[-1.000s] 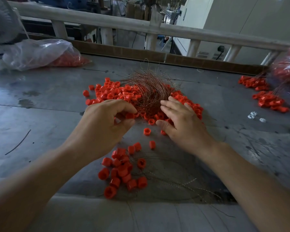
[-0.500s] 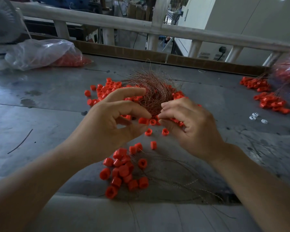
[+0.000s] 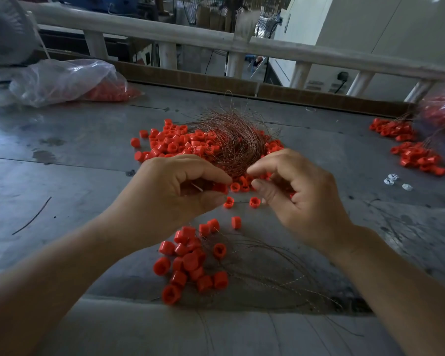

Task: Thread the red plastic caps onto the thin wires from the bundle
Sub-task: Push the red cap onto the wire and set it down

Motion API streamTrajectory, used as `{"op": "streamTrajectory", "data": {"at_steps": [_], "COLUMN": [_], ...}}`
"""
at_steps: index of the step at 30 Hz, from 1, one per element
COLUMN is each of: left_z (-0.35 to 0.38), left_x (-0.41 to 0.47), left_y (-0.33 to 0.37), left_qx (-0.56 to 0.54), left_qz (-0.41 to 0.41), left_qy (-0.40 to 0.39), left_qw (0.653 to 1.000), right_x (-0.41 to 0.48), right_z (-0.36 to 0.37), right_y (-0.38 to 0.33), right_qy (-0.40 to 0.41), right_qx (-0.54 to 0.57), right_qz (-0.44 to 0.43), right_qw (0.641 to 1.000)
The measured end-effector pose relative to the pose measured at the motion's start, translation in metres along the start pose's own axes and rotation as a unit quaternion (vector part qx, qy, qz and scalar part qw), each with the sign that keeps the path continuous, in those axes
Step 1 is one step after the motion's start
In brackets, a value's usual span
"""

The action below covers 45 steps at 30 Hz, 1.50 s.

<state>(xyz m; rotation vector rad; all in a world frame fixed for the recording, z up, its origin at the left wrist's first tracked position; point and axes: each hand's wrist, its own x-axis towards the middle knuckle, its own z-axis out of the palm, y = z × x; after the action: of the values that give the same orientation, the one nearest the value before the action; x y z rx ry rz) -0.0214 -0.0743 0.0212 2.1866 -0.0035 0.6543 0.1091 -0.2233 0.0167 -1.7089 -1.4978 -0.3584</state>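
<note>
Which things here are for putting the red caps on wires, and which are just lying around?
For the job: wire bundle, pile of red caps, left hand pinching one cap, right hand, near cluster of caps and wires.
Just lying about: plastic bag, small white bits, loose dark wire.

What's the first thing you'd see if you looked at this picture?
The bright red caps jump out first, a big pile in the middle of the grey table, with a nest of thin coppery wires lying on it. Just in front, the left hand pinches one cap while the right hand curls beside it. A smaller heap of caps lies nearer, between the arms.
</note>
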Motion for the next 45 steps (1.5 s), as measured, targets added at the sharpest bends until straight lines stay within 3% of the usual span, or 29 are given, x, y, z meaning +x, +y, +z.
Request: {"op": "streamTrajectory", "data": {"at_steps": [7, 12, 15, 21, 28, 35, 41, 45], "left_z": [-0.001, -0.003, 0.003, -0.004, -0.004, -0.004, -0.004, -0.005], "left_x": [0.002, 0.0, -0.001, 0.001, 0.0, -0.002, -0.001, -0.001], "left_y": [0.0, -0.001, 0.002, 0.002, 0.001, 0.001, 0.0, -0.001], "left_qx": [-0.036, -0.043, -0.041, -0.085, -0.079, -0.081, -0.073, -0.078], "left_qz": [-0.035, -0.041, -0.026, -0.042, -0.037, -0.037, -0.039, -0.043], "left_qy": [0.004, -0.02, -0.06, -0.04, -0.052, -0.08, -0.084, -0.09], "left_qw": [0.999, 0.998, 0.997, 0.995, 0.995, 0.993, 0.993, 0.992], "right_x": [0.006, 0.0, -0.001, 0.006, 0.002, 0.003, 0.003, 0.003], "right_z": [-0.008, -0.003, 0.003, -0.009, -0.005, -0.006, -0.01, -0.015], "right_y": [0.002, -0.002, -0.008, -0.008, -0.011, -0.013, -0.013, -0.012], "right_qy": [0.006, -0.059, -0.086, -0.02, -0.055, -0.022, -0.068, -0.158], "right_qx": [-0.038, -0.02, 0.001, -0.046, 0.016, 0.042, 0.111, 0.047], "right_qz": [0.036, 0.067, 0.043, 0.038, 0.076, 0.068, 0.093, 0.053], "right_qw": [0.999, 0.996, 0.995, 0.998, 0.995, 0.997, 0.987, 0.985]}}
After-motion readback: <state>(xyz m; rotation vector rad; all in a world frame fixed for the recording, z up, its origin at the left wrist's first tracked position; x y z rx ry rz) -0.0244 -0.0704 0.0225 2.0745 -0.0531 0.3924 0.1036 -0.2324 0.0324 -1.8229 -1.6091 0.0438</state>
